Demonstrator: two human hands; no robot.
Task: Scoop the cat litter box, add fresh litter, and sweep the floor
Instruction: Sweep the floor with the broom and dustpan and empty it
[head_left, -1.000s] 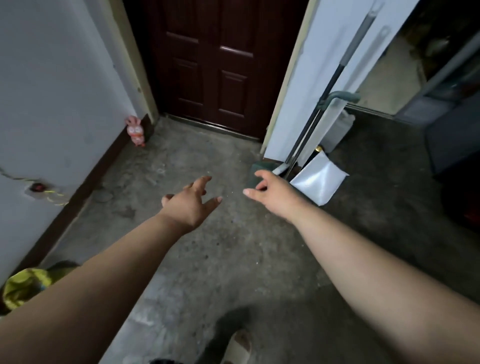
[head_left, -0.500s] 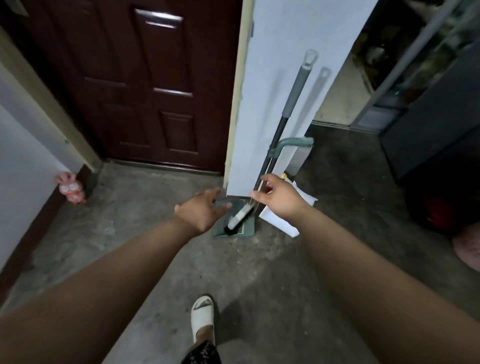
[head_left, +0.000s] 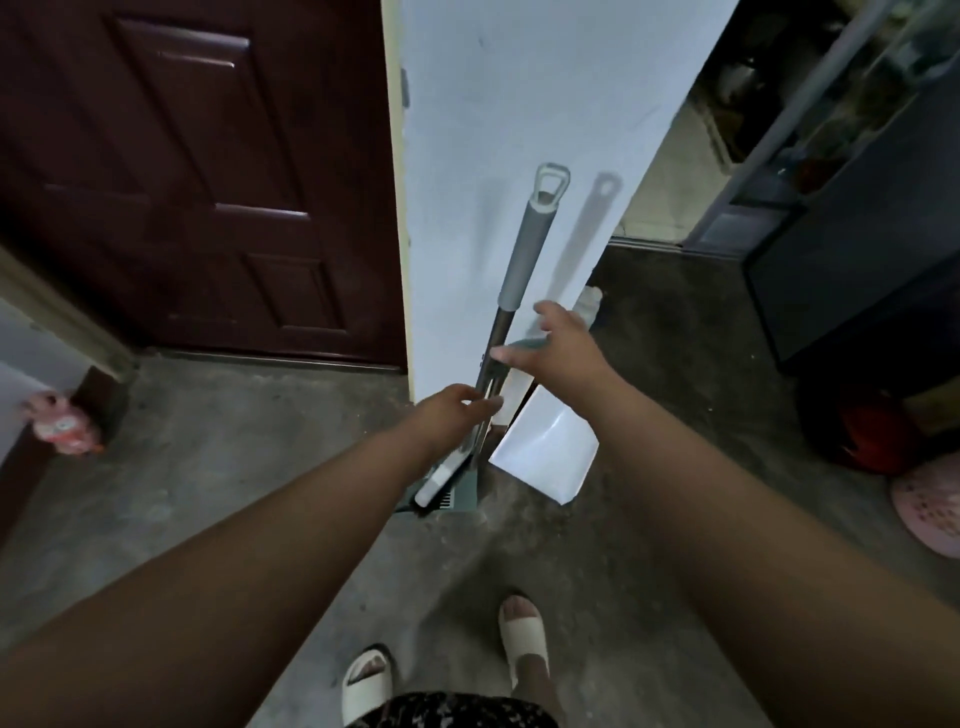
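Both grips spread: left hand (head_left: 452, 408) touching broom (head_left: 519, 270), right hand (head_left: 558, 345) beside it, white bag (head_left: 545, 449) below.

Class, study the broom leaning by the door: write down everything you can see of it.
The broom stands tilted against the white wall just right of the dark door. Its handle has a pale cap with a hanging loop on top, a grey grip sleeve below it, then a thin metal-looking shaft. The head, white-backed with dark bristles, sits low in a green dustpan on the concrete floor. The left hand reaches the lower shaft; whether it grips is unclear. The right hand is open beside it.
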